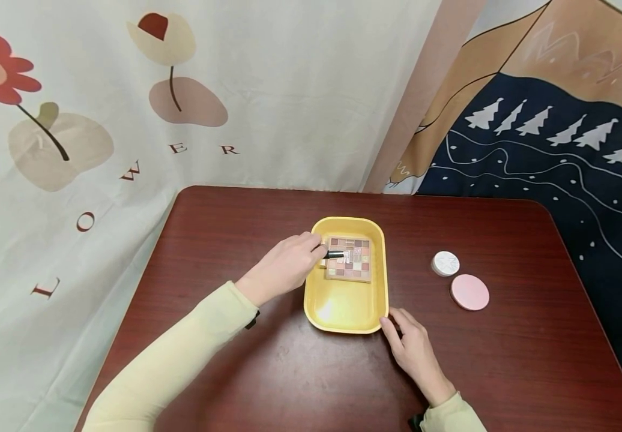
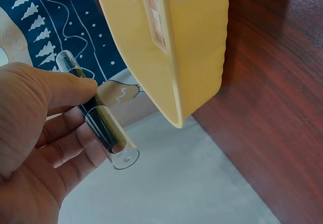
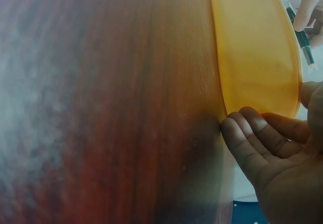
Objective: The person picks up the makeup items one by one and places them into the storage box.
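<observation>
My left hand [image 1: 291, 267] reaches over the left side of a yellow tray [image 1: 346, 312]. Between thumb and fingers it pinches a black cosmetic pen [image 2: 102, 125] with clear plastic at both ends. The pen tilts in the left wrist view; in the head view it overlaps an eyeshadow palette [image 1: 338, 273] lying inside the tray. At the tray's near right corner is my right hand [image 1: 413, 351], holding that corner with its thumb at the rim and its fingers against the outer wall.
To the right of the tray, a round white case [image 1: 445, 264] and a round pink case [image 1: 470, 292] lie close together on the dark red wooden table [image 1: 268, 372]. A printed flower curtain [image 1: 289, 90] hangs behind the table, and a navy fabric with trees [image 1: 549, 156] hangs at right.
</observation>
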{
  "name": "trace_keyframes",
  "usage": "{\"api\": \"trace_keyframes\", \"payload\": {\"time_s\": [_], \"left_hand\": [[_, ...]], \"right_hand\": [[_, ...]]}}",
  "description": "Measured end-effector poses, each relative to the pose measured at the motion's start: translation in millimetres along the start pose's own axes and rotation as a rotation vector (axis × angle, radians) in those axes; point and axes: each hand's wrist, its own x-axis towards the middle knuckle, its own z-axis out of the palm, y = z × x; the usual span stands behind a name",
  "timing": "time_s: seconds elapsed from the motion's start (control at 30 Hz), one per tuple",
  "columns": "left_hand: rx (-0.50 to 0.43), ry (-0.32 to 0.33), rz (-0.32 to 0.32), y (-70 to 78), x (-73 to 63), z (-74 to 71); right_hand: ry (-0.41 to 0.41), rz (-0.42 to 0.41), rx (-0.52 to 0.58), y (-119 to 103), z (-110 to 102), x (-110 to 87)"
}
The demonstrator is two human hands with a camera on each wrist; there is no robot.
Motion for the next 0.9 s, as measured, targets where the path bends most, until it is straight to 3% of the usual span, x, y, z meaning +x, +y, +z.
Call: {"api": "trace_keyframes", "payload": {"time_s": [0.53, 0.9], "left_hand": [[-0.019, -0.053, 0.047, 7.4, 9.0, -1.0], [0.033, -0.074, 0.113, 11.4, 12.8, 0.9]], "right_hand": [[0.000, 0.022, -0.014, 0.4, 1.1, -0.7], [0.007, 0.008, -0.008, 0.8, 1.4, -0.5]]}}
